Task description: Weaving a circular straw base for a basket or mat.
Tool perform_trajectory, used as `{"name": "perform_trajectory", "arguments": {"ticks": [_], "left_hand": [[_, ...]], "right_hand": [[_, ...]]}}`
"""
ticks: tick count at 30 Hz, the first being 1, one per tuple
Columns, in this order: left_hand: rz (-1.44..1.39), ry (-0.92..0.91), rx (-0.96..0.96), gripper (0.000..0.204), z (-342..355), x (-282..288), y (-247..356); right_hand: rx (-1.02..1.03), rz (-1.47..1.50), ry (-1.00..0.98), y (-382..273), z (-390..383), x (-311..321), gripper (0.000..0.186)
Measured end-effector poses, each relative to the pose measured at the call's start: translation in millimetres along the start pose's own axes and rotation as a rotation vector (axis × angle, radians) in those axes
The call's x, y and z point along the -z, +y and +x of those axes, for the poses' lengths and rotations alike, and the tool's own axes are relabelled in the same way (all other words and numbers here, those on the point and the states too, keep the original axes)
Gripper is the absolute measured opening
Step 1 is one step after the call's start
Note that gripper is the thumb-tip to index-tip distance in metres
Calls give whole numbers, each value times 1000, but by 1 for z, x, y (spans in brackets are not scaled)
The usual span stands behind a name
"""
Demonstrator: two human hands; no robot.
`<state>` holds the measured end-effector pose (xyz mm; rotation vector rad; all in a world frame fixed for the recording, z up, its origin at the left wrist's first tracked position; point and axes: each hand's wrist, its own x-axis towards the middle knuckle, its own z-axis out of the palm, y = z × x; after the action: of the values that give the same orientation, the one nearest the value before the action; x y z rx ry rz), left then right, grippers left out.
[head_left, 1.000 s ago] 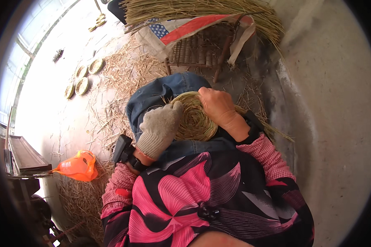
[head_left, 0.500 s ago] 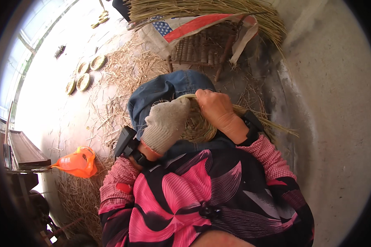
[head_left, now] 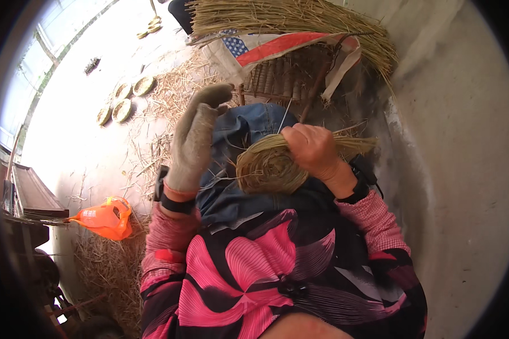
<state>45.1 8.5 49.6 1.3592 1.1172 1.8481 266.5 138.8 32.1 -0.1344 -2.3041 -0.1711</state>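
A small coiled straw basket (head_left: 271,169) rests on my lap over blue cloth (head_left: 226,195). My right hand (head_left: 313,148) is closed over its upper right rim, where a bundle of loose straw (head_left: 356,145) sticks out to the right. From beside the right fingers, a thin pale strand or needle (head_left: 285,116) points upward; which of the two, I cannot make out. My left hand (head_left: 195,133), in a grey knitted glove, is raised left of the basket, its fingers stretched forward and thumb apart. Fine pale strands (head_left: 218,179) trail from the basket's left side.
Ahead stands a low woven seat (head_left: 274,79), with a striped sack (head_left: 283,48) and a large straw bundle (head_left: 294,20) on top. Several straw baskets (head_left: 122,110) lie on the left floor among scattered straw. An orange plastic bag (head_left: 108,219) sits at left; a wall (head_left: 452,141) runs along the right.
My left hand has left the basket and swung up to the left, opening. My right hand stays on the rim. The basket now shows more, and the pale upright strand has come into view.
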Motion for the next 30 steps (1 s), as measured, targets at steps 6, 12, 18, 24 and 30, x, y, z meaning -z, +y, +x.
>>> {"name": "perform_trajectory", "arguments": {"ticks": [6,12,18,24,30], "left_hand": [[181,-640,458,42,-12,35,8],[147,-262,638,32,4,17,13],[955,-460,-38,15,-12,-15,30],[1361,-769,83,46,-44,-43,39],[977,-703,-176,41,-37,-11,55]], "right_hand": [[46,55,47,2,-1,-1,21],[122,100,-23,-5,7,-7,17],[8,47,-181,-5,8,-23,11],[-73,104,-257,0,-3,-28,19],[-95,91,-223,-1,-5,-27,27]]}}
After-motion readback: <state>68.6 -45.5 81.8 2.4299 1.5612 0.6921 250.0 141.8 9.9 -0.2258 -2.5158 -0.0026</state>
